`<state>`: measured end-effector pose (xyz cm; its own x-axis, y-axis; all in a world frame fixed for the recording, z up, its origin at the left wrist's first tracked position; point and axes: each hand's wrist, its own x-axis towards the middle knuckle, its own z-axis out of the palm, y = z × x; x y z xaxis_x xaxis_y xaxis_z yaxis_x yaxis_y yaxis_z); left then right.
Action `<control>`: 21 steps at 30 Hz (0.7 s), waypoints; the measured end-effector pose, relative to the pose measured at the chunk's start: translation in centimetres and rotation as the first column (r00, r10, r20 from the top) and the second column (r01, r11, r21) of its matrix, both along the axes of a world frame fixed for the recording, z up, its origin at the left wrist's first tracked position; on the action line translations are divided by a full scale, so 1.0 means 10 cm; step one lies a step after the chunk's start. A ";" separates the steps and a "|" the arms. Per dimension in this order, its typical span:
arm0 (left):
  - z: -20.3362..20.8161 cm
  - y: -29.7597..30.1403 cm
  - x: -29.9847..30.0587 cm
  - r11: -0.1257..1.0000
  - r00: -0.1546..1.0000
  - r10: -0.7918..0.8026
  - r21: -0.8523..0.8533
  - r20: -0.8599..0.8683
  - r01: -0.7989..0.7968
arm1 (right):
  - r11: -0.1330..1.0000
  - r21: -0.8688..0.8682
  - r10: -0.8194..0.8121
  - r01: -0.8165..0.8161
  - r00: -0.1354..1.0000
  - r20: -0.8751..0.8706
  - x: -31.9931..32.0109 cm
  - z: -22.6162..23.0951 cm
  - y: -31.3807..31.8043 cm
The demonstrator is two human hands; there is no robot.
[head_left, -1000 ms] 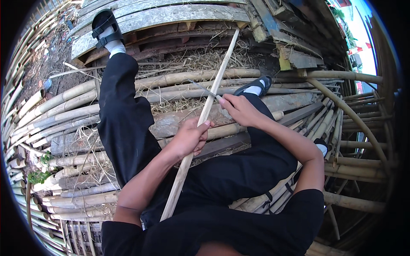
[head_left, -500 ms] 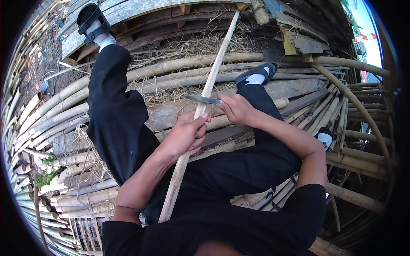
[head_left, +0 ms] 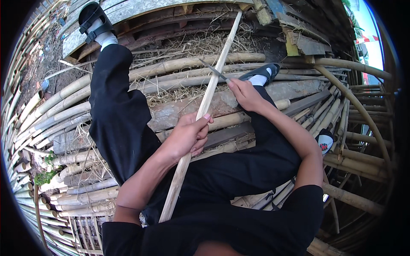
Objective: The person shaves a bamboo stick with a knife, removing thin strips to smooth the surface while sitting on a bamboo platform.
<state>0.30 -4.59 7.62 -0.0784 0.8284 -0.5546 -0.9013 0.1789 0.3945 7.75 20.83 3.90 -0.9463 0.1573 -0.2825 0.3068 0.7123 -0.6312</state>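
A long pale wooden strip (head_left: 210, 91) slants from my lap up to the edge of a pallet. My left hand (head_left: 191, 134) is wrapped round it near its middle, thumb on top. Farther up the strip, my right hand (head_left: 245, 94) grips a knife (head_left: 215, 72) by its handle. The knife's dark blade lies across the strip, pointing up and left. Most of the handle is hidden by my fingers.
Bamboo poles (head_left: 171, 79) lie in rows under and around my legs, with dry shavings (head_left: 183, 40) among them. A wooden pallet (head_left: 149, 9) stands at the far side. A curved bamboo pole (head_left: 363, 102) and stacked boards (head_left: 305, 40) are at the right.
My right hand and the knife have slid up along the strip, away from my left hand, and the blade has tilted. My left hand holds nearly the same place.
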 end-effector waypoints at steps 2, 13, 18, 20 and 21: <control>0.00 0.00 0.00 1.000 1.000 0.004 0.009 0.017 -0.004 | 0.997 -0.032 0.071 -0.071 0.997 0.009 0.06 0.04 -0.17; -0.01 0.03 -0.02 1.000 1.000 -0.010 0.006 0.019 0.009 | 0.986 0.158 -0.038 0.046 0.998 -0.052 0.01 -0.31 0.47; 0.05 0.01 -0.01 1.000 0.999 0.020 -0.022 0.025 -0.020 | 0.997 0.068 0.049 -0.043 0.996 -0.078 0.03 -0.24 0.22; 0.04 0.01 -0.01 1.000 0.999 0.023 -0.014 0.031 -0.023 | 0.977 -0.014 0.212 -0.215 0.972 -0.105 0.09 -0.12 -0.01; 0.04 0.01 -0.01 1.000 0.999 0.019 -0.005 0.042 -0.019 | 0.969 -0.027 0.241 -0.245 0.965 -0.106 0.10 -0.15 -0.05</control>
